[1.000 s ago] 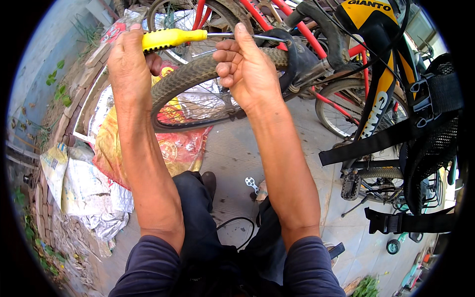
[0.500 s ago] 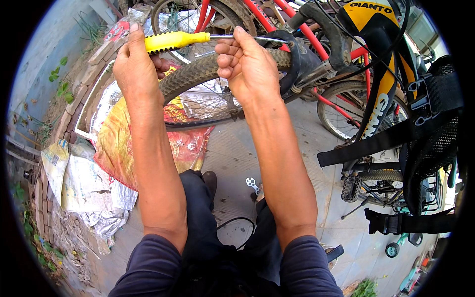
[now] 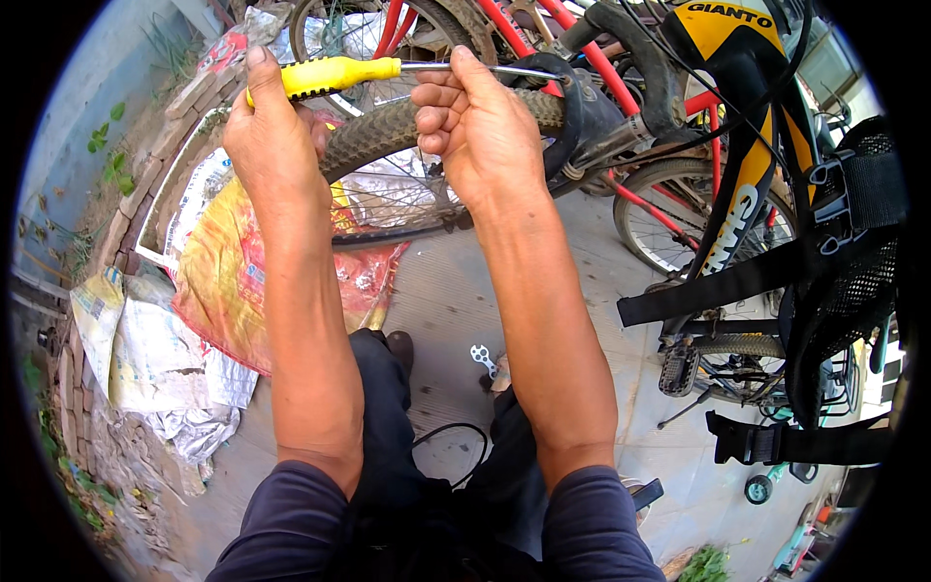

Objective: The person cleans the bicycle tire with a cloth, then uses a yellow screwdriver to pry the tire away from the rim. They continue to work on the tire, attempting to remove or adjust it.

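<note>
a screwdriver (image 3: 373,70) with a yellow handle lies crosswise at the upper middle of the frame, its metal shaft running right toward a black curved part (image 3: 579,116) beside the tyre. the left hand (image 3: 276,136), left of upper centre, is wrapped around the handle. the right hand (image 3: 490,141), at upper centre, has its fingers half curled and its thumb by the shaft; whether it grips the metal, i cannot tell. between and behind the hands slants a knobbly tyre (image 3: 378,136). red bicycle tubes (image 3: 609,70) cross the upper right, next to a yellow-and-black bicycle frame (image 3: 745,194); a black strap (image 3: 698,289) stretches in from the right. left of centre lies a red-and-yellow sack (image 3: 225,286), with white sacks (image 3: 160,364) just below. a flat silver wrench (image 3: 482,360) lies on the paving (image 3: 441,291) below centre, near a dark shoe (image 3: 401,351).
</note>
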### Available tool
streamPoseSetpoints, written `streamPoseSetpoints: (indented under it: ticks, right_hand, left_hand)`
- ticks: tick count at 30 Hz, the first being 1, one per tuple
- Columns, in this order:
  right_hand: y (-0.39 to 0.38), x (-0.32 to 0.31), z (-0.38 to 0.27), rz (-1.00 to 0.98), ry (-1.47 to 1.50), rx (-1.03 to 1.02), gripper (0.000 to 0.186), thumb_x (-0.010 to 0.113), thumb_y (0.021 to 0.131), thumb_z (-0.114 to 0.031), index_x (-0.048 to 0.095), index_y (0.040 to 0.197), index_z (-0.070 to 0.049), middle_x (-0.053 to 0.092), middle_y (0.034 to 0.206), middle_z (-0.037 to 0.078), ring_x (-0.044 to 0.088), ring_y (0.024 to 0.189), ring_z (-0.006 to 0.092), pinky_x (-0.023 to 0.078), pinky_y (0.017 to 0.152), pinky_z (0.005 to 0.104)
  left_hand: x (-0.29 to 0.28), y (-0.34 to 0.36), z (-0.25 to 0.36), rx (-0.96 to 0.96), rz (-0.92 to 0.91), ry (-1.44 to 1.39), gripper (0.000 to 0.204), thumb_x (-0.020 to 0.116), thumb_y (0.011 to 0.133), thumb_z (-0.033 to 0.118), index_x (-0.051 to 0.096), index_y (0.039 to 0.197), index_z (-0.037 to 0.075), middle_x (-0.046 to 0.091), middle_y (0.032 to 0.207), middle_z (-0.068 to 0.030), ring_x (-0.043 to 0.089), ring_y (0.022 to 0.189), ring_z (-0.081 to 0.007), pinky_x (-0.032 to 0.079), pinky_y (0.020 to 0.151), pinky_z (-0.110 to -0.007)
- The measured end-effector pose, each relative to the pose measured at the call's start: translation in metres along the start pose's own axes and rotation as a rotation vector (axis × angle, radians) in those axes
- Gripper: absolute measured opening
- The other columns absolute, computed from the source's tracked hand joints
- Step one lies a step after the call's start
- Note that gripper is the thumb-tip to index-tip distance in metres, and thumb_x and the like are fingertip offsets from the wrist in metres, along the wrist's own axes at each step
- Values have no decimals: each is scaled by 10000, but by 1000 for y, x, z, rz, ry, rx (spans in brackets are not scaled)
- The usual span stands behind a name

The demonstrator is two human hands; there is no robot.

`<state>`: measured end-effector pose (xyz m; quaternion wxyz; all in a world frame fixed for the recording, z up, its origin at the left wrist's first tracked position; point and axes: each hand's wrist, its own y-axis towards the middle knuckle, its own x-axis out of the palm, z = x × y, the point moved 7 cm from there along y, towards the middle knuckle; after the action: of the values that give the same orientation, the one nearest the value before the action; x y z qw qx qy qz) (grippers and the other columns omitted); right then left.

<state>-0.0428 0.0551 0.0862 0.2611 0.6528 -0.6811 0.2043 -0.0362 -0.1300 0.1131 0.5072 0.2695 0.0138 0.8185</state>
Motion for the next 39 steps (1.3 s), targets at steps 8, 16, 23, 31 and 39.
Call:
streamPoseSetpoints:
  ticks: [8,16,23,31,39]
  right_hand:
    - [-3,-7,-5,13,-45,30,345,548,968,-335,624,928,-1,645,721,64,579,553,121,433,461,241]
    - [-9,-11,-8,-1,-104,27,310,570,960,-316,632,932,-14,642,722,50,569,575,116,421,487,245]
    - [-10,-11,-10,-13,-120,-1,354,566,960,-350,610,944,1,636,710,65,577,533,108,440,436,225]
    - [-8,-6,-11,5,-70,-28,398,590,945,-398,621,945,-1,631,707,54,546,566,114,399,473,234]
    - [0,-11,-12,37,86,-5,260,603,946,-277,605,920,-19,637,717,65,541,567,126,395,485,249]
  left_hand:
    - [1,3,-2,-60,23,10,339,599,924,359,546,895,26,441,608,18,405,473,-61,330,418,-221]
    - [4,5,-3,-55,-26,21,312,545,948,359,490,829,75,377,574,30,365,467,-76,259,428,-229]
    - [7,5,6,48,-132,29,258,495,964,307,502,883,62,469,618,-10,443,522,-90,340,486,-235]
    - [10,6,15,177,-239,-6,314,468,969,309,512,1042,7,592,711,-61,574,614,-99,432,513,-221]
    - [6,0,15,173,-145,40,456,506,963,475,553,968,21,560,646,-46,537,534,-82,401,466,-198]
